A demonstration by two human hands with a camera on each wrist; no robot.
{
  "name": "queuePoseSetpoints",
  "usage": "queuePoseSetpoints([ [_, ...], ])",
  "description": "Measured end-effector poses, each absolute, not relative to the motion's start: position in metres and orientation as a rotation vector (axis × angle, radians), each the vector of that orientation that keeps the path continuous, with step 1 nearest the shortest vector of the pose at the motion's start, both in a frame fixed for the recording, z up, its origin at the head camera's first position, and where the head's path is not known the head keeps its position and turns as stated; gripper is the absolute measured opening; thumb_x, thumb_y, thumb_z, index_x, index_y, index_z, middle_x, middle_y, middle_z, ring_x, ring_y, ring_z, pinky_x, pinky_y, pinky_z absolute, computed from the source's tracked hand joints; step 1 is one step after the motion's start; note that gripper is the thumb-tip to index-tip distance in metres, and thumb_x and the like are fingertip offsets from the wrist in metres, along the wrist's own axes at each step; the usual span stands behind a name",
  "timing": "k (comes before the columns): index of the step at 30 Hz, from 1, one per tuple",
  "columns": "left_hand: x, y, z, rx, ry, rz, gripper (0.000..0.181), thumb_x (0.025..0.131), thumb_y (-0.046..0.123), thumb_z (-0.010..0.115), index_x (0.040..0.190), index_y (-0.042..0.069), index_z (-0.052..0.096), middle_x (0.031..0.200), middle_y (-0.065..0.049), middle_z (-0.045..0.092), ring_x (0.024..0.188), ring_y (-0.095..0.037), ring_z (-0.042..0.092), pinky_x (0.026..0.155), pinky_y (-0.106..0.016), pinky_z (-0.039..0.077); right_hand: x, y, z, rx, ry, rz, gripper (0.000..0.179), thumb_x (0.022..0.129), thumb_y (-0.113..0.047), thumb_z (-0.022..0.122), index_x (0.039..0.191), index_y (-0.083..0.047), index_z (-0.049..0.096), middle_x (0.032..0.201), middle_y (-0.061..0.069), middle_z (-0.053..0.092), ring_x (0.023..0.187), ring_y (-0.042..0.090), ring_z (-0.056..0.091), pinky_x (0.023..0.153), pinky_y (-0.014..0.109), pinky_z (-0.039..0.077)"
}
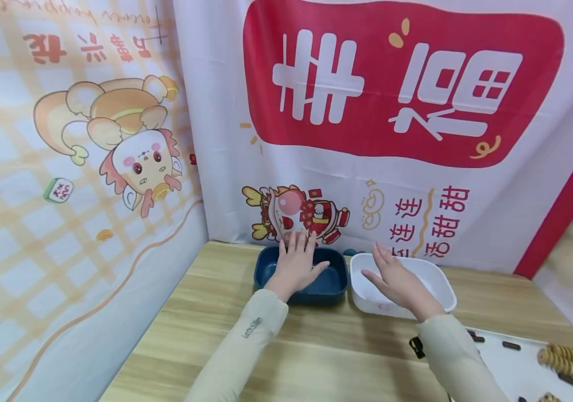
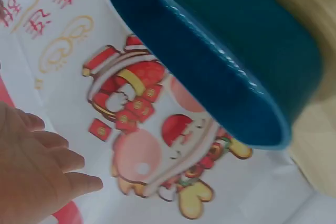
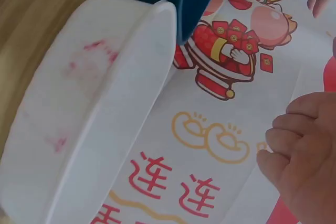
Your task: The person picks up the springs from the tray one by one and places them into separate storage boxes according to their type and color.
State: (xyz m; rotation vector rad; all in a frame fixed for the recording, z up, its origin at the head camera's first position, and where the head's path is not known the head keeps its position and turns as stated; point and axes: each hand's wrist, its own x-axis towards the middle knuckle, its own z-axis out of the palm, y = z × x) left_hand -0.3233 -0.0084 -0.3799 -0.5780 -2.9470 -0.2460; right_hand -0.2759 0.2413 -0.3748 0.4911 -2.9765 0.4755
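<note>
My left hand (image 1: 295,267) is held over the dark blue basin (image 1: 329,285), fingers straight and spread. Beside it, my right hand (image 1: 398,282) hovers above the white basin (image 1: 439,285) with its fingers extended. Neither hand holds anything. In the left wrist view the blue basin (image 2: 252,51) fills the upper right, with my left hand (image 2: 39,169) apart from its rim. In the right wrist view the white basin (image 3: 89,93) is on the left, and my right hand (image 3: 307,156) lies well off it.
The basins stand side by side at the back of the wooden table (image 1: 337,357), close to a printed cloth (image 1: 216,139). At the front right, a white tray (image 1: 510,371) bears cookies (image 1: 560,360) and several dark sticks (image 1: 511,345). A small black object (image 1: 416,347) is by my right sleeve.
</note>
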Motion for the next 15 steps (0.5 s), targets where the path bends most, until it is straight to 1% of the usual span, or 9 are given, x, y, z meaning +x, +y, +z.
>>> queuePoseSetpoints([
  [3,-0.33,-0.022,-0.389,-0.572,-2.922,-0.232,0.075,0.098,0.057,0.032,0.155,0.015,0.005,0.159,-0.012,0.001,0.144,-0.034,-0.003,0.111,-0.056,0.003,-0.268,0.255,-0.378,0.503,-2.965,0.468,0.079,0.099,-0.051,0.038,0.149,0.007,0.017,0.155,0.025,0.013,0.14,0.043,0.015,0.11,0.055,0.017],
  [6,-0.342,-0.04,-0.402,-0.524,-2.882,-0.203,0.07,0.101,0.049,0.033,0.155,0.013,0.006,0.159,-0.013,-0.002,0.144,-0.034,-0.004,0.112,-0.055,0.005,-0.258,0.271,-0.38,0.512,-2.938,0.457,0.076,0.1,-0.047,0.04,0.148,0.007,0.018,0.154,0.025,0.014,0.139,0.044,0.017,0.108,0.057,0.018],
  [10,-0.353,-0.068,-0.424,-0.449,-2.874,-0.184,0.069,0.101,0.043,0.038,0.154,0.008,0.01,0.159,-0.016,0.002,0.144,-0.037,0.0,0.111,-0.057,0.011,-0.243,0.297,-0.386,0.524,-2.903,0.466,0.073,0.1,-0.041,0.044,0.148,0.008,0.018,0.154,0.026,0.016,0.138,0.046,0.018,0.109,0.057,0.017],
  [13,-0.356,-0.084,-0.438,-0.417,-2.906,-0.206,0.07,0.101,0.042,0.039,0.153,0.006,0.011,0.158,-0.018,0.002,0.143,-0.037,0.001,0.11,-0.058,0.013,-0.231,0.321,-0.395,0.524,-2.864,0.524,0.071,0.101,-0.036,0.045,0.148,0.009,0.016,0.153,0.029,0.016,0.138,0.046,0.016,0.112,0.052,0.01],
  [15,-0.357,-0.093,-0.446,-0.394,-2.921,-0.23,0.07,0.101,0.043,0.038,0.153,0.004,0.011,0.158,-0.018,0.001,0.143,-0.037,0.002,0.11,-0.058,0.015,-0.221,0.339,-0.402,0.508,-2.829,0.56,0.07,0.101,-0.032,0.046,0.147,0.011,0.016,0.15,0.032,0.018,0.137,0.048,0.017,0.114,0.046,0.005],
])
